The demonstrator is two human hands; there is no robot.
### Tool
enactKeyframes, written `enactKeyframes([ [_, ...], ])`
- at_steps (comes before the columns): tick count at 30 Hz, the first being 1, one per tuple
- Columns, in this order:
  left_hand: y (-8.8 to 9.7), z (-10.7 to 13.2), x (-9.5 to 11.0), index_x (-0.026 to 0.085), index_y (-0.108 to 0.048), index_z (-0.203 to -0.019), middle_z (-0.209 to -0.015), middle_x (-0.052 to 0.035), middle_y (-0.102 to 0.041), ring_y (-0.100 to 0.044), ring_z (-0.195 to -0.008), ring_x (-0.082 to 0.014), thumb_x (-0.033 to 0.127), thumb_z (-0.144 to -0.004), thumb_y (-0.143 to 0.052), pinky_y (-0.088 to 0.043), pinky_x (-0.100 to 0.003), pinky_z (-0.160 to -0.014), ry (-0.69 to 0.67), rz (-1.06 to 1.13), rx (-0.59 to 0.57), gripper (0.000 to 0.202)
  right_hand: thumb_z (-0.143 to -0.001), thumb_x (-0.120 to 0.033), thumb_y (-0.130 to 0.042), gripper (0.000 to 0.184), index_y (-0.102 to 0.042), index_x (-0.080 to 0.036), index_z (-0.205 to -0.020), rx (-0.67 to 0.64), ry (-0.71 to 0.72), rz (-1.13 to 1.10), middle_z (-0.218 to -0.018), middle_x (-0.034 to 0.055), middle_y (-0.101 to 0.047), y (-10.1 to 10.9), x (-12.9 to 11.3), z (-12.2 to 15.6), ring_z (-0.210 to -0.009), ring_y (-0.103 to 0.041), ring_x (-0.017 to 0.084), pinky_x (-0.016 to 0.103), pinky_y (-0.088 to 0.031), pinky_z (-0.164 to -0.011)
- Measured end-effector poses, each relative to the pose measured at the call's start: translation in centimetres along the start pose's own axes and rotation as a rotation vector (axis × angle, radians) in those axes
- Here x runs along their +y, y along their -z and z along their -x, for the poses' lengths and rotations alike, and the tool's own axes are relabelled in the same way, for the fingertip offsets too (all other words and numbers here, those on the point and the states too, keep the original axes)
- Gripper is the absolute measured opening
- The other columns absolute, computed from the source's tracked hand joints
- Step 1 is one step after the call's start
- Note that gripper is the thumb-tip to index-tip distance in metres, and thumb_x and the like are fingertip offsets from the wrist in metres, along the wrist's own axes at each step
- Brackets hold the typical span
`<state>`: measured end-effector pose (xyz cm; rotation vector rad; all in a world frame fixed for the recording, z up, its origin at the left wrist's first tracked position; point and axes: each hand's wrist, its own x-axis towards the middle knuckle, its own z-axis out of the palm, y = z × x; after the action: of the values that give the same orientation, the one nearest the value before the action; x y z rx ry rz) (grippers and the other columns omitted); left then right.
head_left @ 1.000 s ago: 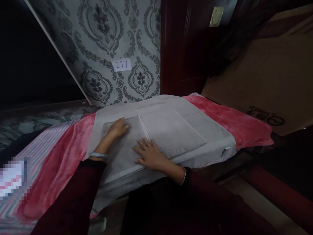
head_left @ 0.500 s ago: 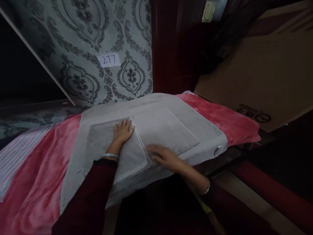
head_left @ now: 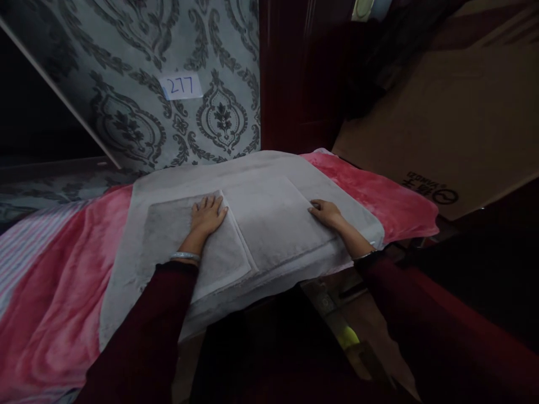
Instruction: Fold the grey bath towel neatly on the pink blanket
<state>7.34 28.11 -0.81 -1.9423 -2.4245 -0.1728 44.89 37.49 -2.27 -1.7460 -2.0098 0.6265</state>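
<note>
A grey towel [head_left: 261, 168] lies spread over a pink blanket [head_left: 54, 292], with both side parts folded in toward the middle. My left hand [head_left: 207, 216] rests flat, fingers out, on the left folded flap [head_left: 181, 235] near its inner edge. My right hand [head_left: 326, 213] sits at the right edge of the right folded flap [head_left: 273, 219], fingers curled at that edge; whether they grip the cloth is unclear. Both arms wear dark red sleeves, and a bracelet is on each wrist.
Patterned grey wallpaper [head_left: 138, 84] with a paper label reading 277 [head_left: 182, 86] stands behind. A dark red wooden door frame [head_left: 295, 73] rises at centre back. A large cardboard box [head_left: 455, 123] leans at the right. A striped sheet [head_left: 33, 235] shows at far left.
My right hand has moved from the seam between the two flaps across to the right flap's outer edge. My left hand slid slightly toward the seam and stayed flat. The view shifted.
</note>
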Motion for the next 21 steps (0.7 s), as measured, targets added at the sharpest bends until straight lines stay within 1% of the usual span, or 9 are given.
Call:
enactKeyframes([
  [3, 0.0, 0.0, 0.1, 0.021, -0.035, -0.160, -0.168, -0.0113, -0.029, -0.021, -0.156, -0.0331, 0.050, -0.101, -0.026, -0.017, -0.060, -0.123, 0.000, -0.001, -0.011, 0.066, -0.085, -0.020, -0.068, 0.037, -0.073, -0.012, -0.122, -0.073, -0.045, -0.197, -0.118, 0.0133, -0.075, 0.5, -0.6, -0.5, -0.109, -0.070, 0.026, 0.034, -0.053, -0.097],
  [7, -0.2, 0.1, 0.2, 0.021, -0.036, -0.159, -0.168, -0.0118, -0.031, -0.022, -0.155, -0.0341, 0.050, -0.101, -0.026, -0.018, -0.060, -0.123, -0.012, -0.003, -0.001, 0.066, -0.085, -0.017, -0.066, 0.029, -0.074, -0.015, -0.113, -0.264, -0.156, -0.610, -0.099, 0.0086, -0.079, 1.0, -0.7, -0.4, -0.084, -0.074, 0.022, 0.035, -0.060, -0.080],
  [9, -0.3, 0.1, 0.2, 0.021, -0.036, -0.159, -0.168, -0.0118, -0.030, -0.022, -0.155, -0.0343, 0.050, -0.101, -0.026, -0.017, -0.060, -0.123, -0.011, 0.001, -0.005, 0.066, -0.085, -0.016, -0.065, 0.028, -0.074, -0.015, -0.112, -0.296, -0.193, -0.720, -0.094, 0.0086, -0.079, 1.2, -0.6, -0.1, -0.077, -0.073, 0.021, 0.034, -0.061, -0.076],
  [12, -0.1, 0.0, 0.3, 0.022, -0.034, -0.160, -0.170, -0.0122, -0.024, -0.023, -0.155, -0.0355, 0.052, -0.100, -0.028, -0.018, -0.060, -0.122, 0.016, 0.010, -0.011, 0.068, -0.083, -0.015, -0.066, 0.029, -0.073, -0.015, -0.111, -0.312, -0.200, -0.774, -0.093, 0.0100, -0.079, 1.4, -0.5, 0.3, -0.075, -0.072, 0.020, 0.035, -0.061, -0.076],
  [15, 0.5, -0.7, 0.4, 0.023, -0.032, -0.161, -0.171, -0.0125, -0.019, -0.027, -0.151, -0.0406, 0.058, -0.097, -0.033, -0.025, -0.064, -0.117, 0.062, 0.006, -0.050, 0.073, -0.086, -0.017, -0.061, 0.032, -0.071, -0.015, -0.117, -0.320, -0.188, -0.762, -0.095, 0.0104, -0.079, 1.1, -0.5, 0.5, -0.079, -0.073, 0.022, 0.037, -0.062, -0.078],
  [18, 0.9, -1.6, 0.6, 0.023, -0.034, -0.160, -0.169, -0.0130, -0.027, -0.030, -0.146, -0.0447, 0.066, -0.093, -0.036, -0.028, -0.067, -0.113, 0.067, 0.006, -0.094, 0.079, -0.087, -0.019, -0.059, 0.035, -0.070, -0.016, -0.120, -0.299, -0.169, -0.719, -0.096, 0.0094, -0.079, 0.7, -0.4, 0.5, -0.085, -0.074, 0.022, 0.036, -0.062, -0.079],
  [21, 0.7, -2.0, 1.0, 0.020, -0.039, -0.158, -0.163, -0.0153, -0.039, -0.032, -0.144, -0.0453, 0.065, -0.094, -0.033, -0.027, -0.067, -0.113, 0.077, 0.010, -0.047, 0.078, -0.085, -0.020, -0.061, 0.037, -0.070, -0.017, -0.121, -0.294, -0.147, -0.731, -0.099, 0.0081, -0.079, 0.4, -0.1, 0.4, -0.085, -0.074, 0.022, 0.035, -0.061, -0.081],
])
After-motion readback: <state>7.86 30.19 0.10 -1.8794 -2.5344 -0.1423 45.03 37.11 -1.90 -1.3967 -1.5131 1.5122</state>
